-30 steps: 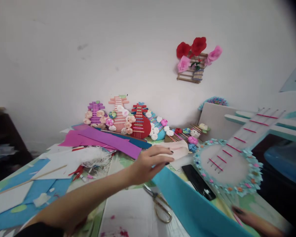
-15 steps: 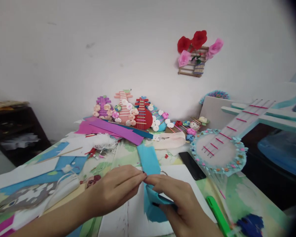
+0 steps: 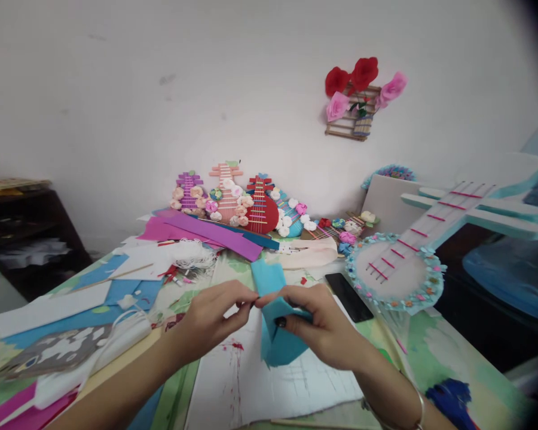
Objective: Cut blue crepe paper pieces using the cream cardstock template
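Right hand (image 3: 334, 328) pinches folded blue strip (image 3: 287, 343); left hand (image 3: 213, 313) nearly closed, hold unclear. Likely light, creasable; best gripped at fold.

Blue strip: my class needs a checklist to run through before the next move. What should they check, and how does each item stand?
1. Right hand has a grip on the blue strip: ok, thumb and fingers are on its folded part.
2. Left hand has a grip on the strip too: cannot tell, its fingertips are at the strip's edge but the contact is too small to see.
3. Strip lies flat: not ok, it is bent over near the right hand.
4. White sheet beneath is unmarked: not ok, it has red marks.
5. Phone is clear of the strip: ok, it lies apart, to the right.
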`<state>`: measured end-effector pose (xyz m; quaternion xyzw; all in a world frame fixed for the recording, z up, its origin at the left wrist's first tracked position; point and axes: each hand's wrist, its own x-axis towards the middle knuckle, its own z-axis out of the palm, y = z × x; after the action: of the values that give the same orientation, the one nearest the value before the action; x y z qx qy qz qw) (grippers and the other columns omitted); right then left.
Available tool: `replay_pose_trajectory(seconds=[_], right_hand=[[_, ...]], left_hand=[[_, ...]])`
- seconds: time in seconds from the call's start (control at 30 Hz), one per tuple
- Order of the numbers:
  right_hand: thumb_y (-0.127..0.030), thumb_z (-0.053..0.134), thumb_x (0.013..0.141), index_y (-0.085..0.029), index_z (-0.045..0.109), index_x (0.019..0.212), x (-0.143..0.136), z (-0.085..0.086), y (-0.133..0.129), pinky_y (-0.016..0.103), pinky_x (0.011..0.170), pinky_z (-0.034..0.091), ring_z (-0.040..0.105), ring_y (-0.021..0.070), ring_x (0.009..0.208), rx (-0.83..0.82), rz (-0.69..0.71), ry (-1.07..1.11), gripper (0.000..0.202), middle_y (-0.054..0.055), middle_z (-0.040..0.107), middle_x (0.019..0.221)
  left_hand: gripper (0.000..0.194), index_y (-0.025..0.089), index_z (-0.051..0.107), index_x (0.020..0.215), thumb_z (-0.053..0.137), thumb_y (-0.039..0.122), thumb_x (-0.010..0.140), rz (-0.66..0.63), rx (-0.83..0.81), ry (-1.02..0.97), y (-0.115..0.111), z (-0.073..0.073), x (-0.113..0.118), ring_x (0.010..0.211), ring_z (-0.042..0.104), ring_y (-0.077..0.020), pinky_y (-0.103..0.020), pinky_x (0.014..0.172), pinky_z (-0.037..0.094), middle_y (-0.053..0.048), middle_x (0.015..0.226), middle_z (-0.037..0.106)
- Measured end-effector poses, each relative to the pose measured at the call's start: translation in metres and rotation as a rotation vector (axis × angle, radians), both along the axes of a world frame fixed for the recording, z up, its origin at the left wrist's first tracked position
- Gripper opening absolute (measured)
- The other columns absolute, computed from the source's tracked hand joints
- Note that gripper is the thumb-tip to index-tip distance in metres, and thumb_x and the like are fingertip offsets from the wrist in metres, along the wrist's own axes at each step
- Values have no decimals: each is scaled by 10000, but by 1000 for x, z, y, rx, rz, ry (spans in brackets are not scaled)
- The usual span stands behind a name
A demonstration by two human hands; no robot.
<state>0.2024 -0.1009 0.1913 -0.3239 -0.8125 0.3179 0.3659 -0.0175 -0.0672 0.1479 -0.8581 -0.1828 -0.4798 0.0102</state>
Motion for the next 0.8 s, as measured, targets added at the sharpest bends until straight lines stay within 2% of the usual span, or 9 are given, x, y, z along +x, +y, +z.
replay_pose_trajectory(seconds=[0.2, 0.47, 0.7, 0.8], right_hand=[[-241, 589, 832, -161, 734, 931, -2, 13, 30, 267, 632, 469, 600, 167, 691, -74, 36, 115, 193, 27, 653, 744], [-392, 688, 816, -176, 759, 937, -11, 14, 43, 322, 714, 523, 645, 206, 788, -161, 84, 297, 257, 59, 702, 837], [-336, 643, 846, -176, 746, 996, -21, 10, 46, 304, 722, 518, 646, 193, 811, -30, -15, 254, 242, 59, 713, 909], [-324, 635, 850, -166, 739, 975, -20, 18, 45, 297, 696, 522, 655, 188, 775, -22, -46, 282, 227, 58, 717, 888]], left_hand=[[164, 193, 558, 841, 511, 37, 858, -27, -103, -127, 28, 8, 6, 621, 576, -81, -178, 613, 456, 18, 718, 634], [108, 193, 523, 801, 496, 100, 849, -55, -220, -314, 46, 1, 10, 594, 582, -105, -192, 518, 447, 7, 696, 608], [96, 179, 563, 734, 599, 91, 747, 80, -287, -560, 50, -3, 17, 541, 511, -74, -179, 522, 416, 40, 635, 579], [19, 168, 596, 804, 614, 175, 807, 65, -389, -638, 52, -1, 17, 571, 586, -94, -195, 560, 481, 17, 651, 630]])
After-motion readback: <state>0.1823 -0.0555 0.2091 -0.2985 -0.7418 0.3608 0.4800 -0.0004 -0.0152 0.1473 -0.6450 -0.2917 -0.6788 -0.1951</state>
